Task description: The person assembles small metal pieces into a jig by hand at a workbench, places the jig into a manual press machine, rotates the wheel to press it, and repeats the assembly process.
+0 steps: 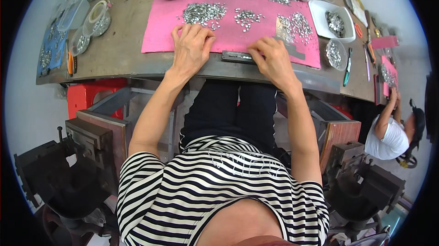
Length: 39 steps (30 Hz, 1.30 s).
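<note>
My left hand (pixel 191 48) rests at the near edge of a pile of small shiny metal pieces (pixel 204 13) on a pink mat (pixel 157 33). Its fingers are bent downward and drawn together, hiding whatever is under the tips. To its right, my right hand (pixel 273 59) is closed in a pinch beside a narrow dark bar (pixel 237 57), which lies along the mat's near edge. What the right fingertips hold, if anything, is too small to make out. A smaller group of metal pieces (pixel 247 18) lies ahead, between the two hands.
Further heaps (pixel 297 27) spread over the mat's right side. A white tray (pixel 318 15) and a clear tub (pixel 336 54) hold more pieces. Orange-handled pliers (pixel 70 64) lie left. Black vises (pixel 68 168) flank me. A person in a white shirt (pixel 388 137) works at far right.
</note>
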Motion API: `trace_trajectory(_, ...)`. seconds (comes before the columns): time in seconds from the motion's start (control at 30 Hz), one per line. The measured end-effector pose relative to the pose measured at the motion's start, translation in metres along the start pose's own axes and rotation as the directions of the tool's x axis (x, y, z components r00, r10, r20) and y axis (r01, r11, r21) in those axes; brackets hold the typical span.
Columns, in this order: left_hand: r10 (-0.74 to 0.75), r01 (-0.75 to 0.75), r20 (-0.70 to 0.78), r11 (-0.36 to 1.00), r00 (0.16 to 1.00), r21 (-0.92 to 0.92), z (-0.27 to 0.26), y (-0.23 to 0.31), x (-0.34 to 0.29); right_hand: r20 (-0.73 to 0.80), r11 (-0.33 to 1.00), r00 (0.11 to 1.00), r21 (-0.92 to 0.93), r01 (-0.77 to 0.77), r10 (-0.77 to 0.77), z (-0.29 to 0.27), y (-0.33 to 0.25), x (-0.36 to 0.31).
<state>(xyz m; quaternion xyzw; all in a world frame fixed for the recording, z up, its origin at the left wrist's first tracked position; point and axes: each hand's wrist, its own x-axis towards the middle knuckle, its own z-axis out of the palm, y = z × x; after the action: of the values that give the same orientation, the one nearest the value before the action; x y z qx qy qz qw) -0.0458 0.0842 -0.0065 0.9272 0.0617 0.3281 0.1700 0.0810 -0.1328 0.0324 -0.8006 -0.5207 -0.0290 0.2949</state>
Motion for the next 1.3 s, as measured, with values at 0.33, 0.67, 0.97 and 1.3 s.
trace_trajectory(0.33,-0.045,0.045,-0.016,0.999,0.999,-0.01,0.002,0.0,-0.005,-0.035,0.966,0.97,-0.107,0.237,-0.242,0.077,0.002,0.082)
trace_trajectory(0.67,-0.052,0.052,-0.018,0.999,0.999,-0.003,0.0,-0.001,-0.008,0.009,0.994,0.994,-0.012,0.105,-0.105,0.043,0.018,0.055)
trace_trajectory(0.97,-0.058,0.058,-0.003,0.998,0.998,0.001,0.002,0.0,-0.008,-0.062,0.973,0.971,-0.039,0.227,-0.229,0.071,0.012,0.077)
trace_trajectory(1.3,-0.153,0.156,0.03,0.974,0.988,-0.167,0.002,0.02,-0.005,-0.079,0.981,0.979,-0.057,0.185,-0.189,0.05,0.022,0.07)
